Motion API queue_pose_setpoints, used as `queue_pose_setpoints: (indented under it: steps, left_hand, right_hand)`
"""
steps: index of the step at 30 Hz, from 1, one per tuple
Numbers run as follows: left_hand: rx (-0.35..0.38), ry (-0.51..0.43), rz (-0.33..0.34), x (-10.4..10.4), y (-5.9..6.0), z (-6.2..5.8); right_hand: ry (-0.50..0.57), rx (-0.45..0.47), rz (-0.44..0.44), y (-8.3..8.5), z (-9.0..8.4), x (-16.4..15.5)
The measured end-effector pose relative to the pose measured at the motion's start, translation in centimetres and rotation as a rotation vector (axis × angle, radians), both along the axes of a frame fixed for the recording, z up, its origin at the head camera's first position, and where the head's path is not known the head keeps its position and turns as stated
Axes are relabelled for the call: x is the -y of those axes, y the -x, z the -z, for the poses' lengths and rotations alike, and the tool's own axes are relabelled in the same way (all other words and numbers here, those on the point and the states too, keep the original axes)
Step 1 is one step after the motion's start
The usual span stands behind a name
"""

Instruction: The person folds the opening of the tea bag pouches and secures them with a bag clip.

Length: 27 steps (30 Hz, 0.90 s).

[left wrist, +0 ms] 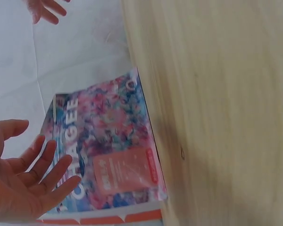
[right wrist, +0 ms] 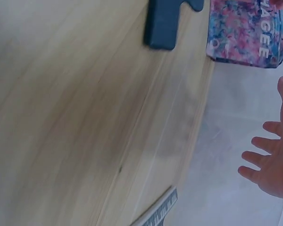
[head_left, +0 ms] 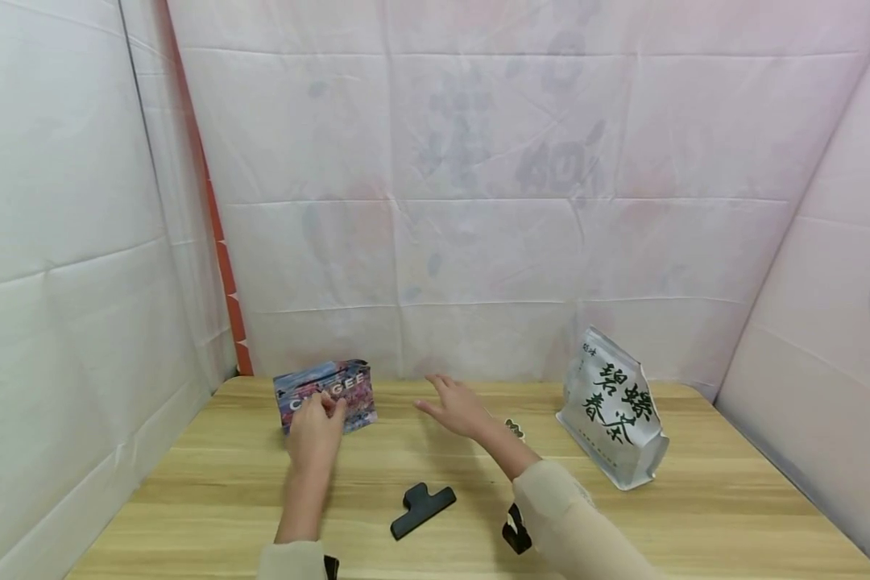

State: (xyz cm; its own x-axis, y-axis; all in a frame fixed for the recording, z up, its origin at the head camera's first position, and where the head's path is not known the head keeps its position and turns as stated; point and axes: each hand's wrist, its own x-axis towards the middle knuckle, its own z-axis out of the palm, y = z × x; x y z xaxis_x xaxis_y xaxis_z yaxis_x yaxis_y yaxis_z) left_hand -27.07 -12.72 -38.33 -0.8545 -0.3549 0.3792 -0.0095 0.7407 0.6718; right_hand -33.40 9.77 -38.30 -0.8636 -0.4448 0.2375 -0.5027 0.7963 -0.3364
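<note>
My left hand (head_left: 315, 428) is in front of a colourful floral CHAGEE bag (head_left: 358, 403) at the table's back left. In the left wrist view its fingers (left wrist: 61, 172) are spread and loosely bent, overlapping the bag's lettered side, with nothing gripped. My right hand (head_left: 458, 407) hovers over the back middle of the table, to the right of that bag. Its fingers are extended and apart, as the right wrist view also shows, and it holds nothing. A black bag clip (head_left: 422, 511) lies on the table between the forearms.
A silver tea bag (head_left: 609, 411) with dark green Chinese characters stands leaning at the back right. A small green-patterned flat piece (head_left: 515, 429) is partly hidden behind the right wrist. White cloth walls (head_left: 478, 242) border the wooden table (head_left: 210, 499).
</note>
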Motion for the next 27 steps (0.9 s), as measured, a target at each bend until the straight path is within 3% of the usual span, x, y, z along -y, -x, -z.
queue_pose_setpoints:
  steps: [7,14,20,23,27]
  left_hand:
    - [-0.041,-0.123,-0.117,1.7,-0.5,0.2]
    - [-0.011,-0.244,-0.220,3.0,-1.3,0.6]
    - [0.057,-0.323,-0.185,4.1,-1.4,0.6]
    - [0.096,-0.322,-0.129,4.5,-1.4,0.7]
    - [0.092,-0.318,-0.072,4.7,-1.2,0.9]
  right_hand:
    - [0.165,0.106,-0.056,0.7,-0.1,2.4]
    - [0.311,0.287,-0.110,0.5,0.6,5.0]
    - [0.388,0.379,-0.088,1.3,1.2,6.4]
    - [0.449,0.447,-0.053,1.6,1.2,6.9]
    - [0.570,0.543,-0.016,1.7,1.1,7.6]
